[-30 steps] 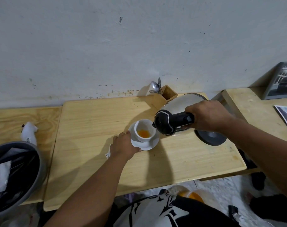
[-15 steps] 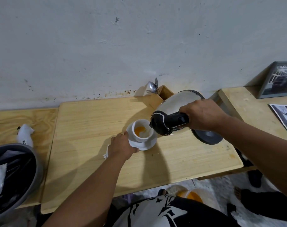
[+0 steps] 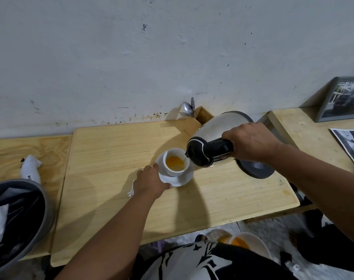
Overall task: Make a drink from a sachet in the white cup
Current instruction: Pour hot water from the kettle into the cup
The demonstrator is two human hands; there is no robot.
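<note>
A white cup [image 3: 173, 156] stands on a white saucer [image 3: 182, 179] in the middle of the wooden table [image 3: 115, 150]; orange liquid fills its lower part. My right hand [image 3: 251, 143] grips the black handle of a steel kettle [image 3: 216, 136], tilted with its spout at the cup's right rim. My left hand [image 3: 151, 181] holds the saucer's near left edge. A torn white sachet piece [image 3: 131, 189] pokes out from under my left hand.
The kettle's grey base [image 3: 255, 169] sits right of the cup. A wooden holder [image 3: 203, 117] with spoons and a fork stands by the wall. A crumpled white wrapper [image 3: 30, 168] and a grey bin [image 3: 16, 221] are at left. A framed picture [image 3: 342, 100] and a photo [image 3: 352, 146] lie on the right table.
The kettle has tipped further toward the cup, and the orange liquid in the cup has risen. My left hand has stayed on the saucer.
</note>
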